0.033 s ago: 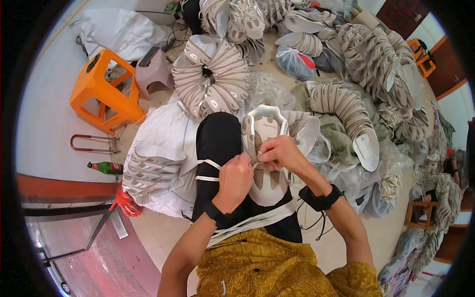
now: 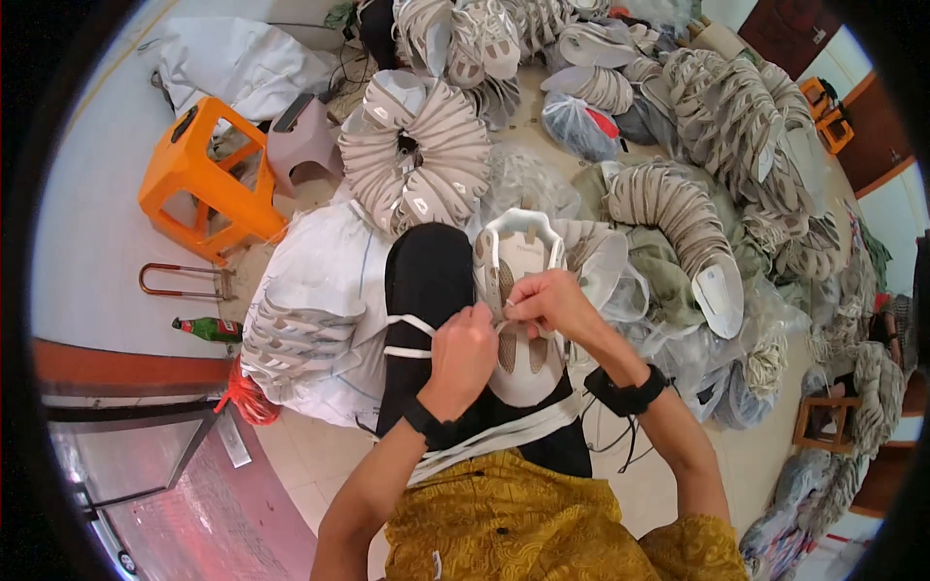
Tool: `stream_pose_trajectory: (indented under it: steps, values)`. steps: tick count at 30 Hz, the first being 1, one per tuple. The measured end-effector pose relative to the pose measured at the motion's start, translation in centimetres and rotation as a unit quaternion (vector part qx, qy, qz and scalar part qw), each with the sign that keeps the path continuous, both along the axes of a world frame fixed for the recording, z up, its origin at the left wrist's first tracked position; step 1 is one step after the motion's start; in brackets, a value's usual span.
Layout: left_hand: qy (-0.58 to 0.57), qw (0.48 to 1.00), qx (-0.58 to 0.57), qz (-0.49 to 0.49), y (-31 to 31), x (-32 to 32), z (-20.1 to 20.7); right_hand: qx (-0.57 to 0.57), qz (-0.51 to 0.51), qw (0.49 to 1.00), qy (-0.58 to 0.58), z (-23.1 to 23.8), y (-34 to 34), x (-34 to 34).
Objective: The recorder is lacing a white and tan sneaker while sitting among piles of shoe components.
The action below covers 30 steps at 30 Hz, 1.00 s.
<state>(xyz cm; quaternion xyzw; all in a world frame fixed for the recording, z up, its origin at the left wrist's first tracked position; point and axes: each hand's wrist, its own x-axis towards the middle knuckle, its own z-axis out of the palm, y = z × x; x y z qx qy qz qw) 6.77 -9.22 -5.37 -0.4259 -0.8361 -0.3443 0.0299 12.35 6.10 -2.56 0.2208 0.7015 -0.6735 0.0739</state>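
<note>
I see both sets of fingertips pinched together on a white lace: left hand [image 2: 463, 351], right hand [image 2: 545, 302]. The pale shoe upper [image 2: 513, 290] lies on the lap at frame centre, steadied for threading. Bundled uppers [image 2: 417, 155] crowd above; orange stool [image 2: 203, 179] upper left.

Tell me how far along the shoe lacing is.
Done: rows of matching shoes lie fanned on the floor, whether laced is too small to tell. In hand: the left hand and right hand pinch a white lace over the white shoe on the lap. Left: bagged heaps beside the knees.
</note>
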Motion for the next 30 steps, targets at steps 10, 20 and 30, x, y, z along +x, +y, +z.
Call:
stream_pose_trajectory:
  steps: [10,20,30]
  values:
    - [-0.32,0.945,0.06,0.033,-0.4,0.0,0.4,-0.096,-0.027,0.995,0.011,-0.7,0.3,0.3]
    - [-0.206,0.976,0.064,-0.01,-0.3,0.6,-0.1,-0.036,-0.009,0.999,-0.013,-0.8,0.2,0.5]
    - [-0.389,0.918,0.038,0.072,-0.2,0.5,-0.2,-0.047,-0.002,0.999,0.023,-1.1,0.0,0.6]
